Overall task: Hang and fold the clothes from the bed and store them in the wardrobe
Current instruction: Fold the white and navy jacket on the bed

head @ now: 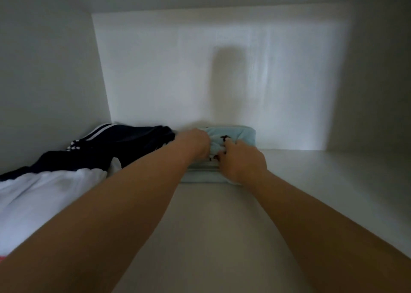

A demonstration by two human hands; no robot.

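Left of the forearms, on the wardrobe shelf: a white garment, then a navy striped one (both look stored, loosely). Beyond, left hand and right hand each grip the folded pale-blue garment, bunched between them, near the back panel. Bed unseen; remainder unknown.

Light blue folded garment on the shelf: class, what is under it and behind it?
Under the light blue folded garment is the white shelf; behind it, the back panel. The left hand and right hand grip its top, hiding fabric there.
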